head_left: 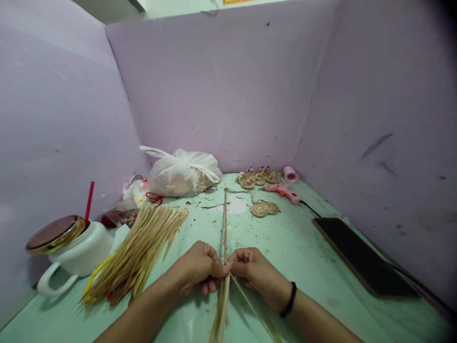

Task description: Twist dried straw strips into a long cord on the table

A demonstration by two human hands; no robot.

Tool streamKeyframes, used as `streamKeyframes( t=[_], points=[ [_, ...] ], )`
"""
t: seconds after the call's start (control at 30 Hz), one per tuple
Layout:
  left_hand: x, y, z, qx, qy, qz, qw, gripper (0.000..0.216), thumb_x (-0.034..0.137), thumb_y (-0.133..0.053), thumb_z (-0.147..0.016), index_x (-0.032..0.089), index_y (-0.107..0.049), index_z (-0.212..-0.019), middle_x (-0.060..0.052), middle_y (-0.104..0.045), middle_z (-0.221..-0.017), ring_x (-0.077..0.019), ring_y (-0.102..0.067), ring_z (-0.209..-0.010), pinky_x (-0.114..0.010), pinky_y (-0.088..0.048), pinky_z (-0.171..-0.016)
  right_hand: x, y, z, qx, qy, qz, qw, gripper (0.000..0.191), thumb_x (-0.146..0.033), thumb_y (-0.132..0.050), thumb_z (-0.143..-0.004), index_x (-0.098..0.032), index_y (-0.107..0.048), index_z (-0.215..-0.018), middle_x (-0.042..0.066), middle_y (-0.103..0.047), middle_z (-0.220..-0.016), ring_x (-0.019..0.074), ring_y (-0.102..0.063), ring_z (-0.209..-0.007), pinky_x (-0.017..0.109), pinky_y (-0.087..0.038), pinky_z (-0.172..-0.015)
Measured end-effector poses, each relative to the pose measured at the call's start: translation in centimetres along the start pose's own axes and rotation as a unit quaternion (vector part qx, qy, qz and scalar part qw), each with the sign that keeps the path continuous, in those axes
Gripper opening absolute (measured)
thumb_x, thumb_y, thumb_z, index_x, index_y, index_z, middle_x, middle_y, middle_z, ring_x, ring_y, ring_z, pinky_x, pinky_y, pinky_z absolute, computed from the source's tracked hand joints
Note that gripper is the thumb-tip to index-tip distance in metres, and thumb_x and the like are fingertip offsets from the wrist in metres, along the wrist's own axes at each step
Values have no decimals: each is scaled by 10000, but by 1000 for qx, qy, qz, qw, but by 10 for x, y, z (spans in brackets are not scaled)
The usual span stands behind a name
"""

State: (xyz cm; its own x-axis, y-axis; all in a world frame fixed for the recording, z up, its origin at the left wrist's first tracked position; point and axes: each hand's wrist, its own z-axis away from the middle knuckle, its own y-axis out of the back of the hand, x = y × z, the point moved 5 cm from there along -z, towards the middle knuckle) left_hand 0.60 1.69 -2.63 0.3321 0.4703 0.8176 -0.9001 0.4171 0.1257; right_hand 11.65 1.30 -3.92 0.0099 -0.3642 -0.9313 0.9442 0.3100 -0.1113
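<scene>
My left hand [199, 267] and my right hand [254, 270] meet near the front of the pale green table [303, 247], both pinched on straw strands [223, 305] that fan out toward me. From the pinch a thin braided straw cord [225, 224] runs straight away across the table to about its middle. A black band sits on my right wrist. The fingertips of the two hands touch each other at the cord.
A bundle of loose straw [139, 252] lies at the left, beside a white lidded mug [71, 247]. A white plastic bag [182, 174], woven straw pieces [257, 178], another woven piece [264, 208], a pink glue gun [283, 191], pink roll [290, 174] and a dark phone [360, 255] lie farther off. Purple walls enclose the table.
</scene>
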Motion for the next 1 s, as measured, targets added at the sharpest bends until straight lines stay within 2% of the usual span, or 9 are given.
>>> streamKeyframes(
  t=[0.1, 0.23, 0.33, 0.53, 0.8, 1.0],
  points=[
    [3, -2, 4, 9, -8, 25, 1000, 310, 258, -705, -468, 156, -446, -605, 51, -446, -346, -85, -412, -272, -139, -256, -227, 2, -1, 1, -14, 0, -18, 1000, 94, -194, -576, -558, -140, -498, -562, -79, -373, -390, 20, -238, -338, 205, -112, -368],
    [0, -8, 6, -29, 14, 87, 996, 293, 239, -647, -536, 163, -439, -728, 29, -509, -408, -97, -444, -296, -152, -306, -244, 1, -2, 1, -28, 5, -41, 999, 106, -219, -561, -577, -137, -495, -566, -72, -382, -392, 17, -226, -334, 206, -94, -368],
    [-4, -11, 7, -33, 16, 97, 995, 262, 261, -638, -553, 155, -444, -693, -12, -542, -439, -103, -460, -308, -168, -338, -257, 3, -4, 1, -39, 1, -54, 998, 154, -251, -588, -570, -140, -481, -561, -68, -388, -394, 15, -221, -341, 207, -87, -378],
    [-4, -9, 8, 27, 2, 58, 998, 257, 305, -638, -563, 147, -446, -498, 18, -446, -343, -67, -355, -233, -149, -229, -214, 8, -8, -2, -80, 3, -95, 992, 278, -320, -676, -536, -137, -467, -522, -56, -399, -416, 19, -248, -378, 203, -127, -413],
    [-4, -5, 8, 25, -12, 43, 999, 257, 329, -650, -526, 158, -459, -518, 40, -441, -345, -49, -328, -239, -136, -182, -229, 0, -6, 3, -123, 6, -109, 986, 309, -356, -709, -550, -104, -530, -545, -32, -467, -455, 13, -233, -385, 204, -103, -411],
    [-4, -5, 9, 4, -25, 56, 998, 234, 313, -620, -541, 168, -436, -531, 45, -446, -350, -49, -316, -233, -141, -173, -227, -2, -2, 4, -122, 0, -115, 986, 278, -330, -707, -557, -93, -567, -593, -25, -504, -487, 4, -238, -375, 196, -98, -403]
  ],
)
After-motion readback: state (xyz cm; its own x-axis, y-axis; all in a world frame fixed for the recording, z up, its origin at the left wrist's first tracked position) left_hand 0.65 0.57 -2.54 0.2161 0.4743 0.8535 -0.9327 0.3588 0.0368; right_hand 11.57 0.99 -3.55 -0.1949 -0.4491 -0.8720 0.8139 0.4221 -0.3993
